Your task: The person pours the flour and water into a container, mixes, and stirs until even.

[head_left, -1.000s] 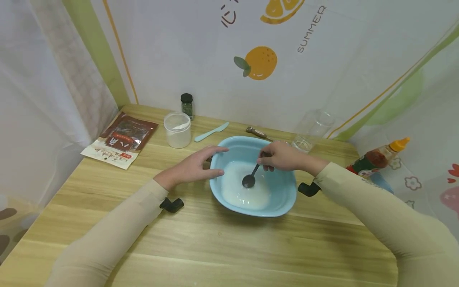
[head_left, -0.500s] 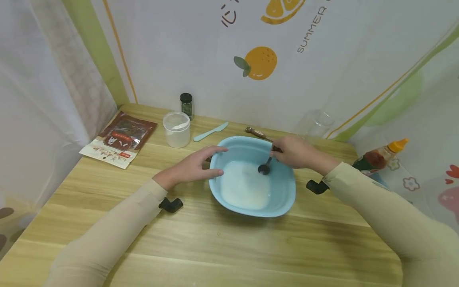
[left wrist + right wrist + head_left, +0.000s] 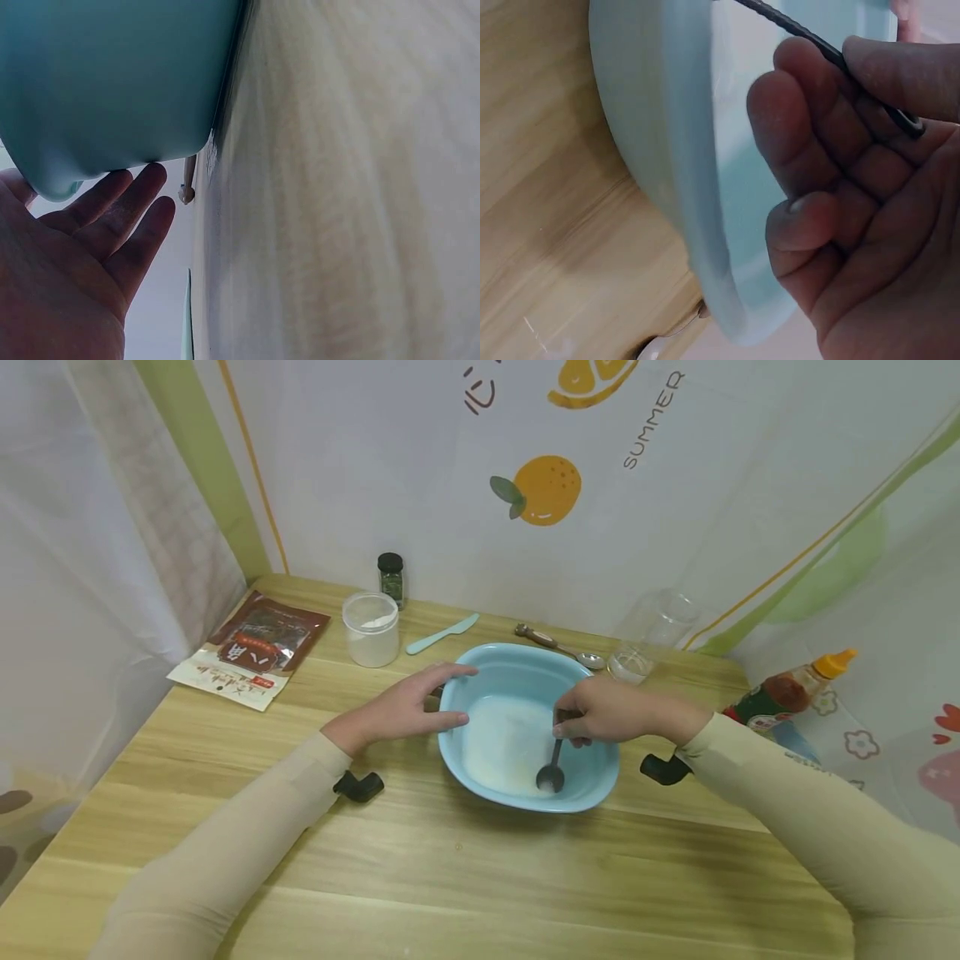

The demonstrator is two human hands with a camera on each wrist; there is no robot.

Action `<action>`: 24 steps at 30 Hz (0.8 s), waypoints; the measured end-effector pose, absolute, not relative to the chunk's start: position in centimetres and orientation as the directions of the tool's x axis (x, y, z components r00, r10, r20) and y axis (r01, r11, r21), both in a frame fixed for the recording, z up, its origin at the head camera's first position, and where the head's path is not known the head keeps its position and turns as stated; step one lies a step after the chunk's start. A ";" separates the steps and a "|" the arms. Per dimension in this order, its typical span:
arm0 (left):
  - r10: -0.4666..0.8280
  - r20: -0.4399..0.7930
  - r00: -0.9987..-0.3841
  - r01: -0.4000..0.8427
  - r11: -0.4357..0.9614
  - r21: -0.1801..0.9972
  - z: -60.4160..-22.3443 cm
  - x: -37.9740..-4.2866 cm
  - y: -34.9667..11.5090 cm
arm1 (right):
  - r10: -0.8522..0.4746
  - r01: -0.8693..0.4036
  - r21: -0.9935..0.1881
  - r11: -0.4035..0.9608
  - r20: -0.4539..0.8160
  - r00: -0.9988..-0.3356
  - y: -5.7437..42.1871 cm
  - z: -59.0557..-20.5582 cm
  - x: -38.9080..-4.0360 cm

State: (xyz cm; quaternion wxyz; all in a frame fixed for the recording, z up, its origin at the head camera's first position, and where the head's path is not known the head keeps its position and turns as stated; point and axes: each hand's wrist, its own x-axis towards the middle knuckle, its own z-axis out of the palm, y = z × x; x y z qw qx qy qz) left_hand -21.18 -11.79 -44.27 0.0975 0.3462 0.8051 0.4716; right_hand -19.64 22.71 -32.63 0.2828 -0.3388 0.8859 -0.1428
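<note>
A light-blue basin point(image 3: 480, 659) holding a milky white liquid point(image 3: 498, 743) stands on the wooden table. My left hand point(image 3: 401, 712) steadies it at the left side, thumb and index finger over the rim. In the left wrist view, other fingertips point(image 3: 154, 176) of that hand touch the basin's outer wall. My right hand point(image 3: 611, 708) pinches the handle of a dark spoon point(image 3: 551, 777) between thumb and fingers. The spoon's bowl is down at the liquid, near the basin's front right. In the right wrist view its dark handle point(image 3: 799, 28) crosses under the thumb, above the curled fingers.
Behind the basin lie a pale green knife point(image 3: 444, 635) and a metal spoon point(image 3: 591, 661). A tub of white powder point(image 3: 372, 639), a black-lidded jar point(image 3: 391, 583) and a brown packet point(image 3: 258, 647) stand left. On the right are a clear glass point(image 3: 652, 631) and a sauce bottle point(image 3: 787, 692).
My right hand has swept the spoon round the basin, first to the back right, then towards the front right. My left hand has stayed at the rim.
</note>
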 end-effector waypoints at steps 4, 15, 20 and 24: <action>0.652 0.172 -0.739 0.469 0.314 0.826 -44.3 -21.2 -11.8 | -0.650 -0.522 -0.394 0.756 -0.367 -0.665 23.1 -32.6 -20.1; 0.653 0.175 -0.737 0.472 0.313 0.824 -44.2 -21.1 -11.6 | -0.579 -0.556 -0.180 0.811 -0.119 -0.806 24.2 -32.8 -21.7; 0.652 0.183 -0.736 0.480 0.312 0.820 -44.3 -21.2 -11.6 | -0.576 -0.563 -0.163 0.810 -0.042 -0.816 24.2 -33.4 -21.7; 0.652 0.184 -0.735 0.479 0.308 0.822 -44.3 -21.1 -11.7 | -0.605 -0.595 -0.167 0.787 -0.018 -0.796 24.1 -33.6 -21.4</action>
